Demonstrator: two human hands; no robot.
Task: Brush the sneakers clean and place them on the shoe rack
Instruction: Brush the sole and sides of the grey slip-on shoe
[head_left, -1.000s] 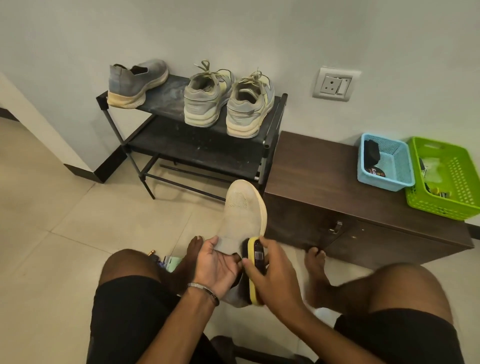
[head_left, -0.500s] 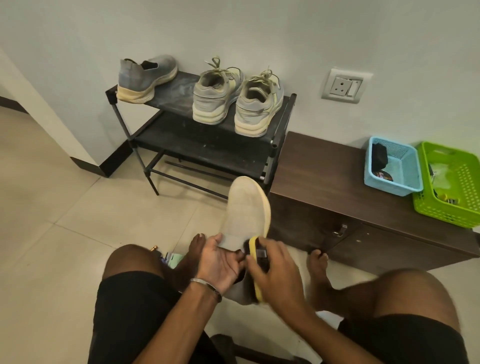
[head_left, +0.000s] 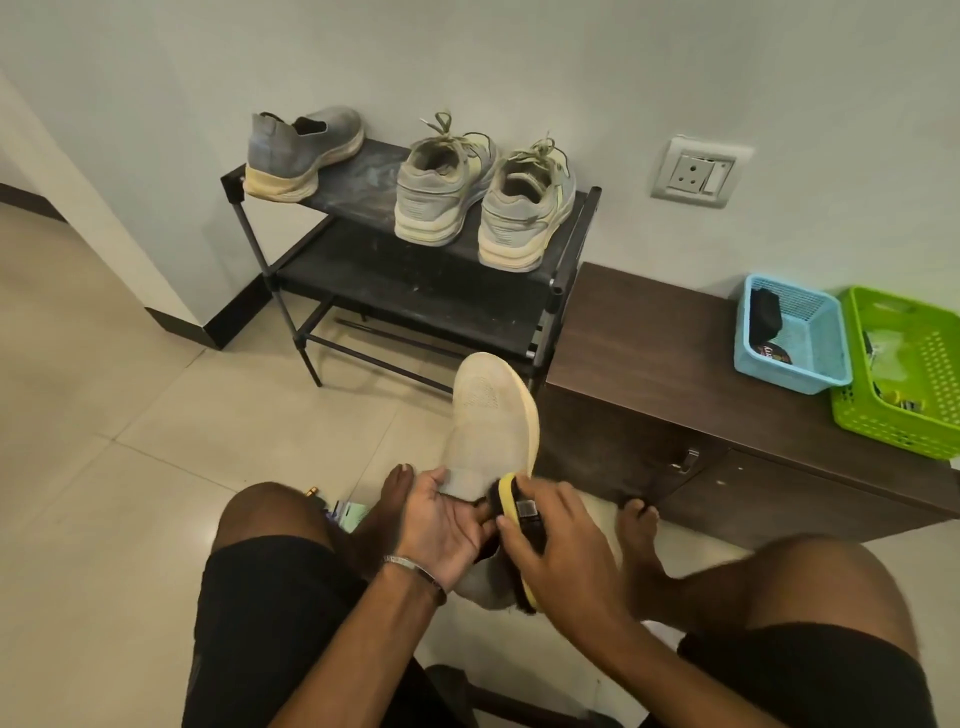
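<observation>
A grey slip-on sneaker (head_left: 485, 426) stands tilted between my knees, its pale sole facing me and its toe pointing up. My left hand (head_left: 441, 525) holds it from the left near the heel. My right hand (head_left: 563, 551) grips a yellow-backed black brush (head_left: 519, 506) pressed against the sneaker's right side near the heel. On the black shoe rack (head_left: 363, 280) against the wall, the matching grey slip-on (head_left: 301, 153) sits at the top left and two laced grey sneakers (head_left: 441, 187) (head_left: 524, 213) sit at the top right.
A low dark wooden cabinet (head_left: 649, 353) stands right of the rack, carrying a blue basket (head_left: 795, 338) and a green basket (head_left: 904, 374). A wall socket (head_left: 698, 174) is above it. Small items (head_left: 345, 512) lie on the tiled floor by my left foot.
The view has shifted slightly, so the rack sits further right in frame. My right hand has moved the brush a little along the sneaker's heel side. My left hand keeps its hold.
</observation>
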